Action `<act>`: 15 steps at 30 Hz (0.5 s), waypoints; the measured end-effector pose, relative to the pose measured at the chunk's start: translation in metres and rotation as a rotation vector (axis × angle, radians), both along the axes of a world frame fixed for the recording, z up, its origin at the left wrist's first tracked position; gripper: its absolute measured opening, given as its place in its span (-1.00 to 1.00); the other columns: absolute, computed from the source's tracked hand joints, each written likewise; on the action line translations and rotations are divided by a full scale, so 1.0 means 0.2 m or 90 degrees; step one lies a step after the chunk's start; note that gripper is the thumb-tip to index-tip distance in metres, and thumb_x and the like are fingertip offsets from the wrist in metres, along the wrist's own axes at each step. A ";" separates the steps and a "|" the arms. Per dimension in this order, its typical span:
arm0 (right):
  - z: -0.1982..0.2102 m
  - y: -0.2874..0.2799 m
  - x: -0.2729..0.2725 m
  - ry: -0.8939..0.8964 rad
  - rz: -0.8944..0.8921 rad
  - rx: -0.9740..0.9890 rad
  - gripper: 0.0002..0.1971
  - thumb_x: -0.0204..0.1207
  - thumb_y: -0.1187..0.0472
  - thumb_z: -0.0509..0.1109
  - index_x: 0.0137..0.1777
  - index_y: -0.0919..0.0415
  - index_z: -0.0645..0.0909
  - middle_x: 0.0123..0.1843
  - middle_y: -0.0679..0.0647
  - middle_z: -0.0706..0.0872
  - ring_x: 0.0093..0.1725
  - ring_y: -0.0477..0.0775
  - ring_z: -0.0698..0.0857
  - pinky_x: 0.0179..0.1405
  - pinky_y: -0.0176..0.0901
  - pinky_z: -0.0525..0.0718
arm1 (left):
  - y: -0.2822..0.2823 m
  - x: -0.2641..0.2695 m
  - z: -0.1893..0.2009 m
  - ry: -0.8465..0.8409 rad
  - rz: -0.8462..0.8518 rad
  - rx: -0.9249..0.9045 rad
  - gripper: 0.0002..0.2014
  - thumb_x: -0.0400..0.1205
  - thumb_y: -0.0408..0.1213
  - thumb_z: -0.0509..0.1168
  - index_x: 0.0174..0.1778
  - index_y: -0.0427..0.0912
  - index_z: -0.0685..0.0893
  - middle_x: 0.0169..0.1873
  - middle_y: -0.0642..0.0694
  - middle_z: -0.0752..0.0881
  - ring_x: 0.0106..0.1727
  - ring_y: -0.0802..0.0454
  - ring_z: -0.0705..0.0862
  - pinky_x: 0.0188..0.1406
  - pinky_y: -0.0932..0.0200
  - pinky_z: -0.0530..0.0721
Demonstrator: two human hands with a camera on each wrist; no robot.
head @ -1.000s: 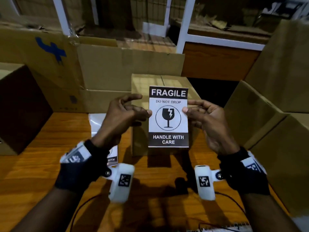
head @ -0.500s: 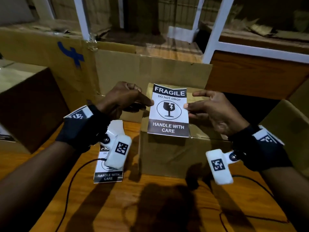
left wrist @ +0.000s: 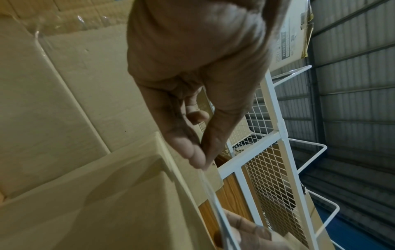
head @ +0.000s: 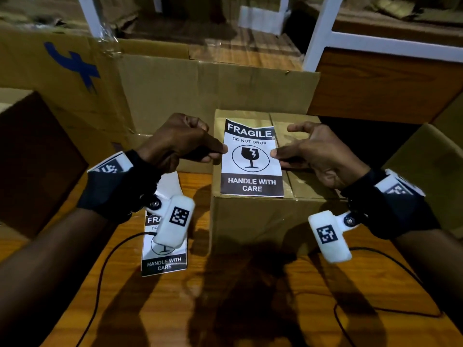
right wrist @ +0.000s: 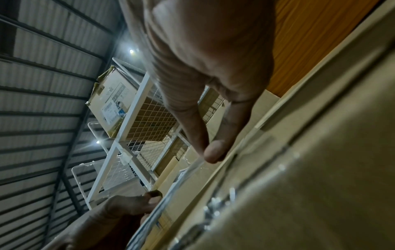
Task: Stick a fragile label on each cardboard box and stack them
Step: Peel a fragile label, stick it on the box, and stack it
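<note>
A black-and-white fragile label (head: 251, 159) lies over the top of a small closed cardboard box (head: 260, 219) on the wooden table. My left hand (head: 213, 152) pinches the label's left edge between thumb and forefinger. My right hand (head: 275, 155) pinches its right edge, other fingers spread. The label's top edge curls up a little. In the left wrist view the left hand (left wrist: 200, 162) pinches the thin label edge (left wrist: 210, 191) above the box. In the right wrist view the right hand (right wrist: 208, 154) holds the same label (right wrist: 186, 175) against the box top.
A second fragile label (head: 164, 264) lies on the wooden table (head: 225, 316) left of the box, partly under my left wrist. Large cardboard boxes (head: 37, 151) stand at the left, behind (head: 213, 86) and at the right (head: 431, 171). A white wire rack (head: 323, 31) rises behind.
Both hands carried the label from mid-air forward and down onto the small box's top. My head moved closer, so the box looks bigger.
</note>
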State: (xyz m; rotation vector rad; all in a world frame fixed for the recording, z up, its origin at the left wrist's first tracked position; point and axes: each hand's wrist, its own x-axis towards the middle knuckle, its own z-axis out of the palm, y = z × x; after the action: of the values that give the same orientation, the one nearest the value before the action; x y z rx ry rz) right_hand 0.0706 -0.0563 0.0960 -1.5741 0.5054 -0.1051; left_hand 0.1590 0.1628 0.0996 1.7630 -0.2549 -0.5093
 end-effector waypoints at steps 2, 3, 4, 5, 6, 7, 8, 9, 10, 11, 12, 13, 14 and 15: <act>-0.01 0.01 -0.01 -0.005 0.008 -0.013 -0.26 0.34 0.60 0.58 0.48 0.24 0.37 -0.01 0.34 0.82 -0.16 0.18 0.87 -0.33 -0.10 0.84 | 0.00 -0.01 -0.01 -0.005 0.000 0.003 -0.60 0.37 -0.54 0.58 -0.36 -0.10 0.46 -0.46 -0.26 0.76 -0.54 0.01 0.73 -0.49 0.24 0.72; -0.01 0.01 -0.01 -0.011 0.013 -0.018 -0.24 0.34 0.60 0.58 0.49 0.25 0.36 -0.02 0.35 0.82 -0.15 0.19 0.87 -0.31 -0.08 0.85 | 0.00 -0.01 -0.01 -0.012 0.002 0.005 -0.59 0.37 -0.54 0.58 -0.36 -0.10 0.46 -0.48 -0.25 0.75 -0.55 0.01 0.72 -0.49 0.23 0.72; -0.01 0.01 -0.02 -0.018 0.018 -0.025 -0.23 0.33 0.61 0.58 0.49 0.26 0.35 -0.06 0.34 0.83 -0.18 0.18 0.87 -0.30 -0.07 0.85 | 0.00 -0.01 -0.01 -0.021 0.003 0.009 -0.59 0.37 -0.55 0.59 -0.36 -0.11 0.46 -0.49 -0.24 0.75 -0.55 0.02 0.72 -0.50 0.23 0.72; -0.02 0.02 -0.02 -0.026 0.023 -0.034 -0.22 0.32 0.61 0.58 0.50 0.28 0.34 -0.12 0.32 0.83 -0.23 0.17 0.86 -0.31 -0.07 0.84 | 0.00 -0.02 -0.01 -0.031 0.006 0.013 -0.58 0.37 -0.55 0.59 -0.36 -0.11 0.46 -0.50 -0.23 0.75 -0.56 0.02 0.72 -0.50 0.22 0.72; -0.02 0.02 -0.02 -0.034 0.027 -0.045 -0.21 0.31 0.62 0.58 0.50 0.29 0.34 -0.18 0.28 0.83 -0.28 0.16 0.84 -0.32 -0.05 0.84 | 0.00 -0.02 -0.01 -0.044 0.010 0.018 -0.58 0.36 -0.56 0.59 -0.35 -0.11 0.46 -0.52 -0.22 0.74 -0.56 0.03 0.72 -0.50 0.21 0.73; -0.03 0.02 -0.03 -0.040 0.032 -0.060 -0.20 0.30 0.62 0.59 0.50 0.29 0.34 -0.23 0.24 0.82 -0.30 0.16 0.83 -0.30 -0.01 0.85 | 0.00 -0.02 -0.01 -0.057 0.015 0.023 -0.58 0.36 -0.56 0.60 -0.34 -0.12 0.46 -0.53 -0.22 0.74 -0.56 0.03 0.72 -0.50 0.20 0.73; -0.03 0.02 -0.03 -0.043 0.037 -0.077 -0.19 0.29 0.61 0.61 0.51 0.28 0.35 -0.26 0.22 0.81 -0.30 0.18 0.82 -0.28 0.05 0.85 | 0.00 -0.03 -0.01 -0.068 0.019 0.026 -0.58 0.35 -0.56 0.60 -0.33 -0.12 0.46 -0.52 -0.22 0.73 -0.57 0.03 0.72 -0.50 0.19 0.73; -0.04 0.02 -0.03 -0.044 0.043 -0.093 -0.17 0.28 0.60 0.62 0.51 0.27 0.35 -0.26 0.21 0.80 -0.28 0.21 0.81 -0.23 0.15 0.84 | 0.00 -0.04 -0.01 -0.076 0.021 0.027 -0.57 0.34 -0.56 0.61 -0.32 -0.13 0.46 -0.51 -0.25 0.73 -0.57 0.02 0.72 -0.51 0.19 0.73; -0.03 0.02 -0.03 -0.045 0.047 -0.107 -0.16 0.27 0.59 0.63 0.52 0.26 0.35 -0.25 0.22 0.79 -0.24 0.26 0.81 -0.18 0.25 0.82 | 0.00 -0.04 -0.01 -0.083 0.023 0.028 -0.57 0.34 -0.57 0.61 -0.31 -0.14 0.45 -0.48 -0.28 0.73 -0.58 0.02 0.72 -0.53 0.19 0.72; -0.03 0.02 -0.03 -0.046 0.052 -0.119 -0.14 0.27 0.59 0.64 0.53 0.25 0.34 -0.24 0.22 0.78 -0.21 0.30 0.80 -0.13 0.33 0.79 | -0.01 -0.04 -0.01 -0.089 0.025 0.030 -0.57 0.34 -0.58 0.61 -0.30 -0.14 0.45 -0.45 -0.31 0.72 -0.58 0.01 0.72 -0.54 0.19 0.71; -0.03 0.03 -0.03 -0.046 0.055 -0.128 -0.13 0.26 0.58 0.64 0.54 0.25 0.34 -0.22 0.23 0.77 -0.18 0.34 0.80 -0.10 0.38 0.78 | -0.01 -0.05 -0.01 -0.094 0.026 0.032 -0.57 0.34 -0.58 0.60 -0.31 -0.15 0.45 -0.44 -0.33 0.72 -0.59 0.01 0.71 -0.56 0.20 0.70; -0.03 0.03 -0.03 -0.046 0.059 -0.136 -0.12 0.27 0.58 0.64 0.56 0.24 0.33 -0.21 0.24 0.77 -0.16 0.39 0.81 -0.09 0.39 0.78 | -0.01 -0.05 -0.01 -0.098 0.025 0.034 -0.57 0.34 -0.58 0.60 -0.31 -0.15 0.45 -0.43 -0.34 0.71 -0.59 0.01 0.71 -0.56 0.20 0.69; -0.03 0.03 -0.03 -0.045 0.063 -0.144 -0.11 0.27 0.57 0.64 0.56 0.24 0.33 -0.19 0.25 0.78 -0.12 0.43 0.82 -0.09 0.40 0.78 | -0.01 -0.05 -0.01 -0.101 0.022 0.036 -0.58 0.35 -0.58 0.60 -0.31 -0.15 0.45 -0.42 -0.35 0.72 -0.59 0.01 0.71 -0.56 0.21 0.69; -0.03 0.03 -0.03 -0.043 0.065 -0.150 -0.11 0.27 0.57 0.65 0.57 0.23 0.32 -0.17 0.26 0.78 -0.08 0.44 0.82 -0.10 0.39 0.78 | -0.01 -0.05 -0.01 -0.102 0.019 0.036 -0.58 0.35 -0.58 0.59 -0.30 -0.16 0.45 -0.41 -0.36 0.72 -0.58 0.00 0.71 -0.56 0.21 0.69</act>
State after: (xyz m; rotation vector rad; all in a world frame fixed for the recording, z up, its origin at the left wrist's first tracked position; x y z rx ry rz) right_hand 0.0647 -0.0502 0.0905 -1.8179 0.3691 -0.1430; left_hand 0.1499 0.1613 0.0971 1.8628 -0.3289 -0.3564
